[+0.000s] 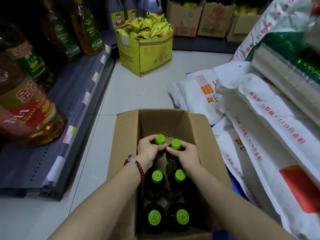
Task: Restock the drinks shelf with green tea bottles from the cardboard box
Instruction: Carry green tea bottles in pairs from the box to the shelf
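Observation:
An open cardboard box (128, 134) stands on the floor in front of me. Inside are several green tea bottles with lime-green caps. My left hand (149, 149) grips the neck of the far-left bottle (160, 139). My right hand (186, 153) grips the far-right bottle (176, 144) beside it. Both of these bottles sit higher than the others and are still inside the box. Two more bottles (157, 176) stand in the middle row and two (154, 217) in the near row. The far end of the box holds no bottles.
A grey shelf (69, 101) with price tags runs along the left, carrying large cooking oil bottles (26, 108). White sacks (259, 118) pile up on the right. A yellow box of snack packets (147, 54) stands ahead on the white tiled floor (135, 89).

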Demonstrator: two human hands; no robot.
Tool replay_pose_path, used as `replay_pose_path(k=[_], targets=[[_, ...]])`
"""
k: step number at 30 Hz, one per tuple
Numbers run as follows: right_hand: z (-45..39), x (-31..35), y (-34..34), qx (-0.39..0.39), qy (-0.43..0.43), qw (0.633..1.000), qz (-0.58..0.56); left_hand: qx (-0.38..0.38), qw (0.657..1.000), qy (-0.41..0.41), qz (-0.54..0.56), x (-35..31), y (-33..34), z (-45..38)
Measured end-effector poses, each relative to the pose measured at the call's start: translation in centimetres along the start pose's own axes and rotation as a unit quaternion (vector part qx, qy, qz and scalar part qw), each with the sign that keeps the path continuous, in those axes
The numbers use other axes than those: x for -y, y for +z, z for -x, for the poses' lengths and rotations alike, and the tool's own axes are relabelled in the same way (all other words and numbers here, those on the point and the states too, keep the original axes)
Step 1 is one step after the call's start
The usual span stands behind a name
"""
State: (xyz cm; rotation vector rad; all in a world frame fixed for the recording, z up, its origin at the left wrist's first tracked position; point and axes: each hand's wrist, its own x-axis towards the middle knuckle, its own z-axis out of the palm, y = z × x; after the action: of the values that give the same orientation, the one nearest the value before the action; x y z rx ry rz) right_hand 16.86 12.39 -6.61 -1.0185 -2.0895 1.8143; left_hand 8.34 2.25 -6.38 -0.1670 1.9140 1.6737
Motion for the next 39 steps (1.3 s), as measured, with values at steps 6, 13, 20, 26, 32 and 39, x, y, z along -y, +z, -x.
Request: replay_pose_path(k=[6, 13, 20, 26, 32, 39], targets=[[2.4, 10.7, -2.9, -0.018, -0.014, 0.999, -0.031, 0.019, 0.999, 0.048, 0.013, -9.8, -1.2, 4.7], [7.2, 29.3, -5.9, -0.032, -0.055, 0.998, -0.008, 0.045, 0.996, 0.080, -0.011, -27.0, -4.8, 13.2], [13.3, 48.8, -8.1, -0.016, -0.087, 0.996, 0.018, 0.064, 0.991, 0.115, -0.020, -44.7, -8.9, 24.2], [19.0, 64.5, -9.3, 0.014, -0.131, 0.991, 0.009, 0.045, 0.989, 0.137, -0.002, -58.7, -12.7, 32.9], [25.7, 77.6, -9.2, -0.023, -0.196, 0.980, -0.008, 0.060, 0.977, 0.205, 0.001, -69.6, -17.1, 40.8], [34.8, 87.3, -7.4, -0.051, -0.225, 0.973, 0.011, 0.076, 0.971, 0.225, 0.016, -76.8, -23.6, 50.0]])
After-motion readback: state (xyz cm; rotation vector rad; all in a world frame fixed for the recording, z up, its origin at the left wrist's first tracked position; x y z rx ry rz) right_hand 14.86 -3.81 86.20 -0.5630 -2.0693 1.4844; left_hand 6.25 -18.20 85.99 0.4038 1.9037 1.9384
